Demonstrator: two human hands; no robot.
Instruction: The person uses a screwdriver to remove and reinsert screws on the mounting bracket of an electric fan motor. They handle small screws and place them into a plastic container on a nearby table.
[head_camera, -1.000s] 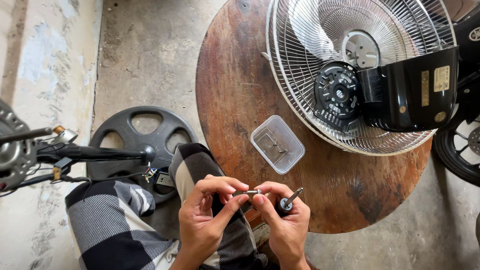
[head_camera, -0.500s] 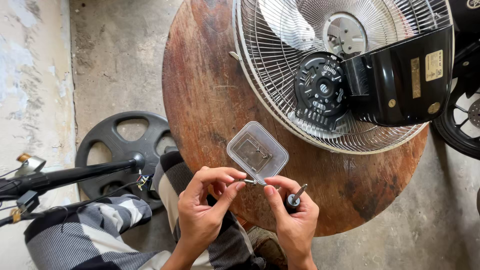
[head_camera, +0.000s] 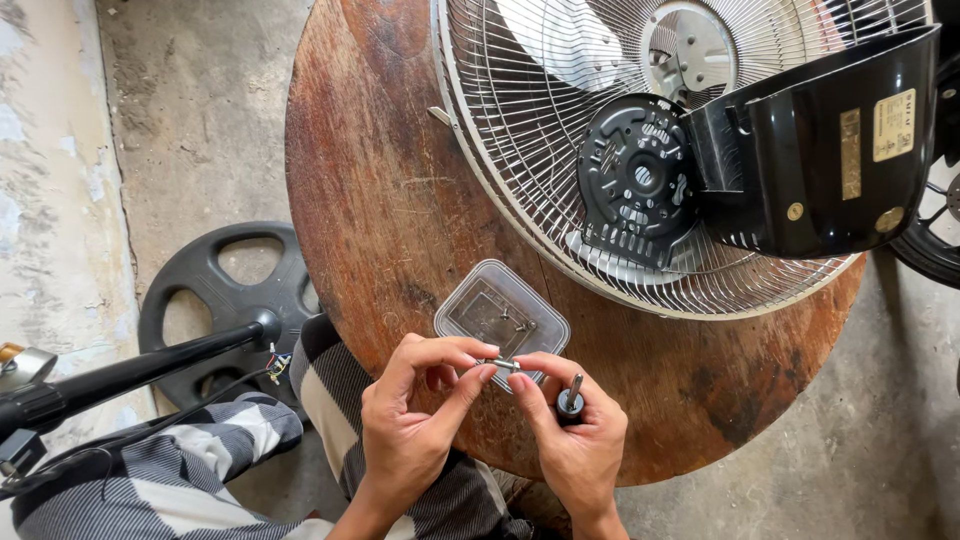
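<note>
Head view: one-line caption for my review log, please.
Both hands, left hand and right hand, pinch a small metal part above a clear plastic container beside a dismantled fan.

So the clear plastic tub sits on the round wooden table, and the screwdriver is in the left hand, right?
Not quite: the head view shows the screwdriver in the right hand. The clear plastic tub does sit on the round wooden table.

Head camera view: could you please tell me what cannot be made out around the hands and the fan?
- Small metal part, pinched between left hand and right hand: too small and finger-covered to identify.
- Screwdriver: its handle is hidden in the right hand.
- Clear plastic box: contents too small; near corner behind the fingers.
- Fan: cut off by the top and right edges.
- Pole: cut off by the left edge.
</note>
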